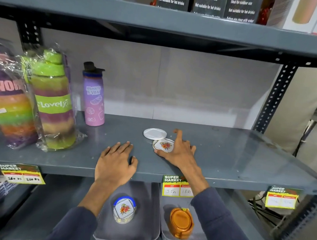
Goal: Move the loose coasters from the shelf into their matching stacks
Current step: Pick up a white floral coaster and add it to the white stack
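Note:
Two loose coasters lie on the grey shelf [225, 155]: a plain white round coaster [154, 133] and, partly under its edge, a floral white coaster [163, 145]. My right hand [180, 151] rests over the floral coaster's right side, thumb at its near edge and fingers spread. My left hand [116, 161] lies flat on the shelf to the left, holding nothing. Below the shelf, a stack of floral coasters [124, 211] sits in the left grey basket [149, 228], and an orange coaster stack [180, 223] sits in the right grey basket [164, 234].
Wrapped striped bottles [53, 100] and a purple bottle [94, 97] stand at the shelf's left. Price tags [176, 186] hang on the shelf's front lip. An upper shelf [158, 20] with boxes overhangs. A perforated upright [274, 99] stands at the right.

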A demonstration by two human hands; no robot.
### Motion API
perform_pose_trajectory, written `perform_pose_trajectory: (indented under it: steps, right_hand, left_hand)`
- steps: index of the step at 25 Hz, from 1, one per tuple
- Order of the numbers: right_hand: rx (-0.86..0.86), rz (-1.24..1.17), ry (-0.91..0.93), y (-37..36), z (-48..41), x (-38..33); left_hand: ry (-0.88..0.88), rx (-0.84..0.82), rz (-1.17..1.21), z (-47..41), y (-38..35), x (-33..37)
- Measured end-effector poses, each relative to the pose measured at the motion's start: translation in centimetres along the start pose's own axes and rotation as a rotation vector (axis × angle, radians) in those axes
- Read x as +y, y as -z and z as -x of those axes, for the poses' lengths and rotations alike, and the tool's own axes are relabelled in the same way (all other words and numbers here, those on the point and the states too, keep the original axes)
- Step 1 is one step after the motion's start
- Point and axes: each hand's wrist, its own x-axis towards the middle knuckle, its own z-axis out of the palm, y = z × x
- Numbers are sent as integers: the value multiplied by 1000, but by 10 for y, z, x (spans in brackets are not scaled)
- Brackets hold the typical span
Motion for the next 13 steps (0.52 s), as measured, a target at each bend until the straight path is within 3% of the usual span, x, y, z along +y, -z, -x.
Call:
perform_pose_trajectory:
  steps: [8,13]
  right_hand:
    - [-154,-8,4,-14,-64,-34]
    - [-141,-71,10,-30,-79,-32]
  left_hand:
    - [0,16,8,-1,-3,-2]
    - [-6,38,3,-1,-4,-2]
